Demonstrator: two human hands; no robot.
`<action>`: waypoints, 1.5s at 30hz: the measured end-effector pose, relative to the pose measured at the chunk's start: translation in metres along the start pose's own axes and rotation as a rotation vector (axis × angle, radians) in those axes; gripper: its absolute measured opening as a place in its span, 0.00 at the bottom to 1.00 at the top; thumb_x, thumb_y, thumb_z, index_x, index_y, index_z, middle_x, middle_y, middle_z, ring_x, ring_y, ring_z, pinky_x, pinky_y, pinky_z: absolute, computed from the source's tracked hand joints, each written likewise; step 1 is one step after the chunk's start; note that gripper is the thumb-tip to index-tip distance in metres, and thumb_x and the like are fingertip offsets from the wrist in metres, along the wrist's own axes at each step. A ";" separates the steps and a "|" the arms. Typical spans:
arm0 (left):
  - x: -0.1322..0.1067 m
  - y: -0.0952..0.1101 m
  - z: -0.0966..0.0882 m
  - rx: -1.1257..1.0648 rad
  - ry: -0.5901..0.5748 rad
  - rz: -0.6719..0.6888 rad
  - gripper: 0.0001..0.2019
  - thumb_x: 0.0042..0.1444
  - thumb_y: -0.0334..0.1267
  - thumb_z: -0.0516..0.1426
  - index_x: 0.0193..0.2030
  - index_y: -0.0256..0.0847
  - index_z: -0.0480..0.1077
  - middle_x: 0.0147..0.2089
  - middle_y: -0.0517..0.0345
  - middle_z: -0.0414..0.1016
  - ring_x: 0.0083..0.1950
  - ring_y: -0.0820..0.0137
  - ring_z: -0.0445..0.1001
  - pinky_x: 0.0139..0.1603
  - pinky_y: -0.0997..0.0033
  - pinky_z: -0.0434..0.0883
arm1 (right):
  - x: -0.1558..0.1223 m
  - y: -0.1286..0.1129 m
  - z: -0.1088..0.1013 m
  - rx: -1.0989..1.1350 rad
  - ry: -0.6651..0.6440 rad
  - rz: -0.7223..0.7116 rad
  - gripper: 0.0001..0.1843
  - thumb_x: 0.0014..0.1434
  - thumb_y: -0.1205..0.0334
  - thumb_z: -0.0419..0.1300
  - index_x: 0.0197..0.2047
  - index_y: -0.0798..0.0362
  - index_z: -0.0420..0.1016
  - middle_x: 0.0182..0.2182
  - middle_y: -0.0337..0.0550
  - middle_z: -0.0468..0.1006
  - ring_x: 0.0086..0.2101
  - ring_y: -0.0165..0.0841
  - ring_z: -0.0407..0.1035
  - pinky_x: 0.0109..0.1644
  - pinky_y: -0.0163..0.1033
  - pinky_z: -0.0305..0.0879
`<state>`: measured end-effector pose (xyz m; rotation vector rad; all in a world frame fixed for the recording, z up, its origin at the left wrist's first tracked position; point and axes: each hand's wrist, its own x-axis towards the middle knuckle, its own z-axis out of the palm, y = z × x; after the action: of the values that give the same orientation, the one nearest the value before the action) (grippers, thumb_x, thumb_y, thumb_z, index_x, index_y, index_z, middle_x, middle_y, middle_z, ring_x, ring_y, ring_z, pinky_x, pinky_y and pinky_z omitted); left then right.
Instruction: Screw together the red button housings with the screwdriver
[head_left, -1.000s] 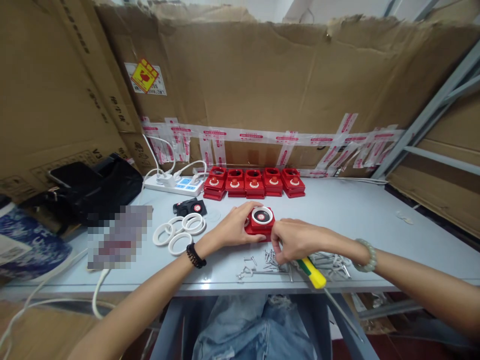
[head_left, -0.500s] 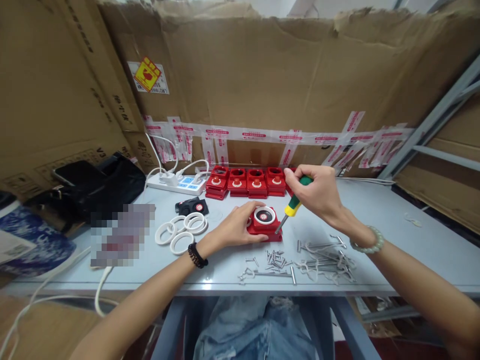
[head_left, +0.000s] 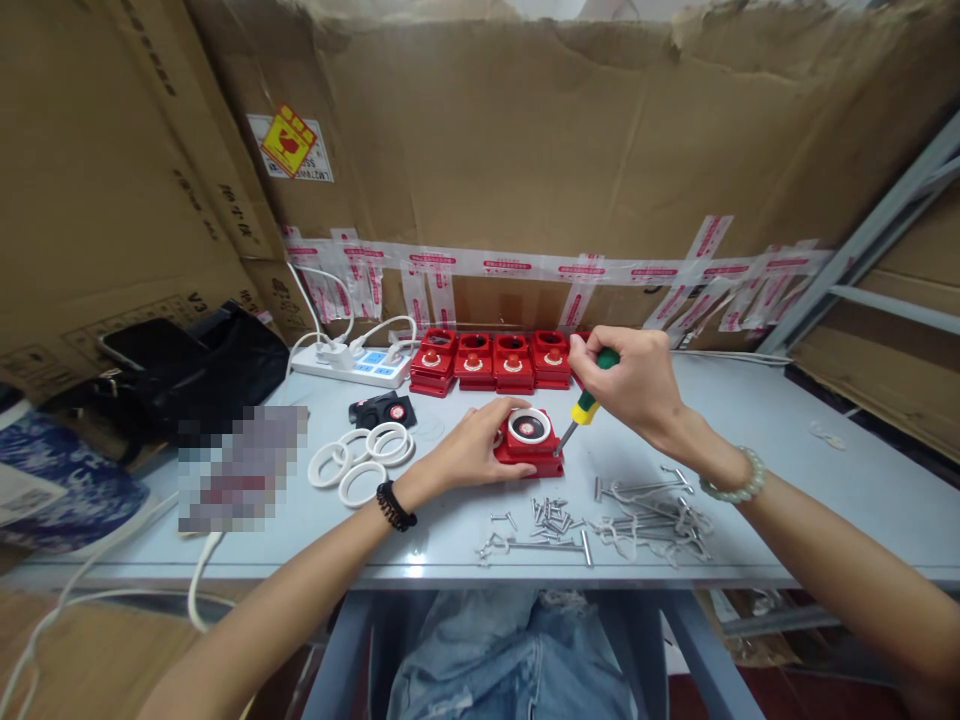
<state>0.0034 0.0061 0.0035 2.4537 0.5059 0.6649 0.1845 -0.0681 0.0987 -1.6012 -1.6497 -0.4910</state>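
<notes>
My left hand (head_left: 484,442) grips a red box-shaped housing (head_left: 541,462) on the table, its fingers behind and thumb along the front. On top of the housing sits a white ring (head_left: 545,418) around a black disc with a red-and-white centre. My right hand (head_left: 634,380) is wrapped round a screwdriver (head_left: 584,407) with a green and yellow handle. The tool leans, its tip touching the housing's right front corner; whether a screw is under the tip is too small to tell. Several loose screws (head_left: 551,517) lie just in front of the housing.
Several red housings (head_left: 513,362) stand in a row at the back beside a white power strip (head_left: 356,364). White rings (head_left: 363,484) and black parts (head_left: 382,410) lie to the left. Metal T-shaped rods (head_left: 652,520) with white cords lie at the front right. Cardboard (head_left: 525,150) walls the back.
The screwdriver tip has shifted slightly up and right at the housing's corner. My left hand still grips the housing; the view has tilted a little.
</notes>
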 end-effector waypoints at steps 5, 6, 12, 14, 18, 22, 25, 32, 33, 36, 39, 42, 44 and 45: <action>0.000 0.001 0.000 0.000 -0.003 -0.002 0.33 0.45 0.47 0.65 0.57 0.44 0.59 0.57 0.48 0.68 0.56 0.55 0.69 0.53 0.54 0.67 | 0.003 -0.017 -0.010 -0.341 -0.197 -0.039 0.18 0.60 0.54 0.50 0.24 0.54 0.69 0.20 0.45 0.73 0.21 0.31 0.62 0.27 0.38 0.49; 0.000 0.001 0.000 0.003 -0.002 -0.005 0.33 0.45 0.48 0.65 0.56 0.44 0.59 0.57 0.48 0.68 0.56 0.55 0.69 0.54 0.54 0.67 | 0.004 -0.021 -0.012 -0.414 -0.246 -0.036 0.20 0.60 0.50 0.49 0.27 0.55 0.70 0.21 0.48 0.74 0.22 0.34 0.64 0.27 0.38 0.48; 0.000 -0.001 0.002 0.016 0.008 -0.012 0.34 0.44 0.49 0.65 0.57 0.44 0.59 0.58 0.48 0.67 0.57 0.54 0.68 0.55 0.52 0.66 | 0.010 -0.039 -0.028 -0.571 -0.426 -0.064 0.24 0.64 0.47 0.45 0.33 0.57 0.70 0.24 0.55 0.75 0.25 0.37 0.68 0.25 0.38 0.45; -0.001 -0.001 0.002 0.017 0.012 -0.011 0.34 0.44 0.49 0.65 0.57 0.44 0.59 0.58 0.48 0.68 0.56 0.54 0.69 0.55 0.52 0.66 | 0.009 -0.042 -0.030 -0.515 -0.462 -0.163 0.16 0.64 0.55 0.46 0.36 0.57 0.68 0.24 0.50 0.74 0.23 0.35 0.66 0.25 0.38 0.44; -0.001 0.000 0.001 0.012 0.019 -0.001 0.34 0.45 0.48 0.65 0.57 0.44 0.59 0.57 0.48 0.69 0.56 0.54 0.69 0.54 0.53 0.66 | 0.009 -0.037 -0.034 -0.308 -0.543 -0.285 0.07 0.63 0.64 0.47 0.41 0.56 0.62 0.23 0.42 0.72 0.21 0.31 0.60 0.25 0.38 0.46; -0.001 -0.001 0.002 0.018 0.028 0.015 0.35 0.45 0.49 0.65 0.58 0.44 0.58 0.58 0.48 0.68 0.56 0.54 0.69 0.55 0.53 0.66 | 0.012 -0.028 -0.040 -0.172 -0.633 -0.382 0.06 0.62 0.62 0.48 0.42 0.54 0.60 0.31 0.43 0.73 0.26 0.31 0.61 0.28 0.37 0.51; -0.002 -0.002 0.002 0.032 0.026 0.012 0.35 0.45 0.50 0.64 0.58 0.44 0.57 0.58 0.48 0.67 0.56 0.55 0.68 0.55 0.53 0.66 | 0.016 -0.024 -0.043 -0.213 -0.663 -0.393 0.11 0.62 0.57 0.51 0.44 0.54 0.61 0.34 0.46 0.73 0.27 0.32 0.63 0.29 0.37 0.52; -0.002 -0.002 0.001 0.046 0.027 0.009 0.35 0.45 0.49 0.64 0.58 0.44 0.57 0.58 0.48 0.67 0.56 0.54 0.68 0.55 0.52 0.66 | 0.024 -0.027 -0.034 -0.511 -0.625 -0.229 0.22 0.64 0.47 0.44 0.29 0.54 0.66 0.23 0.50 0.71 0.23 0.37 0.64 0.26 0.41 0.48; -0.002 -0.002 0.002 0.044 0.034 0.011 0.35 0.45 0.49 0.64 0.58 0.44 0.57 0.58 0.48 0.67 0.56 0.54 0.68 0.55 0.52 0.65 | 0.025 -0.027 -0.035 -0.458 -0.658 -0.242 0.20 0.64 0.48 0.45 0.30 0.54 0.67 0.23 0.48 0.72 0.23 0.36 0.64 0.26 0.41 0.48; -0.002 -0.005 0.003 0.024 0.046 0.029 0.36 0.45 0.49 0.65 0.59 0.45 0.57 0.59 0.49 0.66 0.58 0.54 0.67 0.57 0.53 0.64 | 0.027 -0.024 -0.044 -0.218 -0.801 -0.342 0.12 0.62 0.53 0.49 0.36 0.52 0.66 0.29 0.45 0.73 0.27 0.34 0.65 0.29 0.39 0.52; -0.002 -0.006 0.003 0.014 0.038 0.041 0.35 0.45 0.49 0.65 0.58 0.45 0.58 0.58 0.49 0.67 0.58 0.55 0.67 0.56 0.54 0.65 | 0.025 -0.021 -0.050 -0.152 -0.868 -0.366 0.11 0.61 0.53 0.50 0.37 0.51 0.65 0.32 0.44 0.73 0.29 0.34 0.66 0.31 0.38 0.54; -0.002 -0.006 0.002 0.027 0.038 0.032 0.35 0.45 0.49 0.65 0.58 0.45 0.58 0.58 0.49 0.67 0.57 0.55 0.67 0.56 0.54 0.65 | 0.023 -0.018 -0.047 -0.354 -0.745 -0.253 0.20 0.61 0.44 0.48 0.34 0.52 0.66 0.26 0.46 0.72 0.25 0.36 0.64 0.29 0.40 0.51; -0.002 -0.005 0.002 0.042 0.036 0.031 0.35 0.45 0.50 0.64 0.58 0.45 0.58 0.58 0.48 0.67 0.57 0.55 0.68 0.55 0.53 0.65 | 0.024 -0.016 -0.043 -0.430 -0.689 -0.218 0.22 0.61 0.42 0.46 0.33 0.52 0.66 0.24 0.46 0.71 0.24 0.37 0.64 0.28 0.41 0.50; -0.002 -0.004 0.001 0.049 0.033 0.035 0.35 0.46 0.50 0.64 0.58 0.44 0.58 0.58 0.48 0.67 0.57 0.55 0.68 0.55 0.53 0.66 | 0.024 -0.016 -0.043 -0.418 -0.692 -0.230 0.20 0.62 0.44 0.47 0.33 0.52 0.65 0.24 0.46 0.71 0.24 0.37 0.64 0.28 0.41 0.50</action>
<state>0.0011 0.0079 -0.0006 2.5060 0.4992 0.7164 0.1822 -0.0854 0.1472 -2.0439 -2.3848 -0.4410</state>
